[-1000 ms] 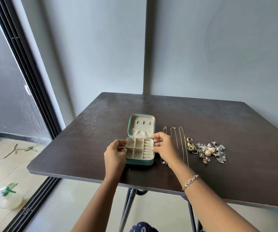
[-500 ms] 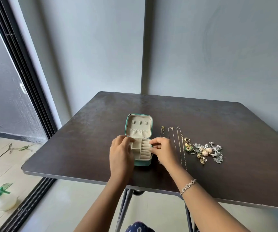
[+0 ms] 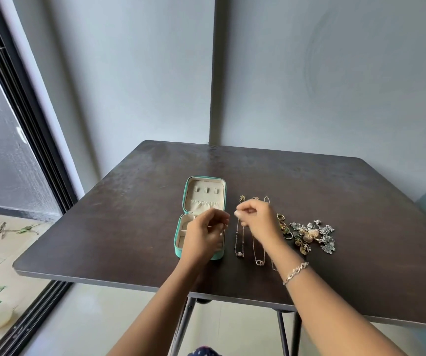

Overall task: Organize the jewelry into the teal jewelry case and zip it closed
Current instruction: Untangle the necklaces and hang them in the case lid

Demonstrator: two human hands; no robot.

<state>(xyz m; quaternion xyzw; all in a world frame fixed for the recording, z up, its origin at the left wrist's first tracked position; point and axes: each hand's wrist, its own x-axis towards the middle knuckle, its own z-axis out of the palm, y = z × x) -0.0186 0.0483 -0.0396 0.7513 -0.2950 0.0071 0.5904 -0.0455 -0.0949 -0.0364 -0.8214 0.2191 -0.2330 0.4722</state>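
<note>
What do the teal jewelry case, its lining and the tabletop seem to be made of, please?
The jewelry case shell looks like smooth teal faux leather, faintly glossy; possibly plastic. Its lining looks like matte cream velvety fabric, gathered into a pocket in the lid. The tabletop looks like dark wood or laminate, dull, with pale scuffs.

Dark tbl (image 3: 360,227), grey walls (image 3: 335,73)
</note>
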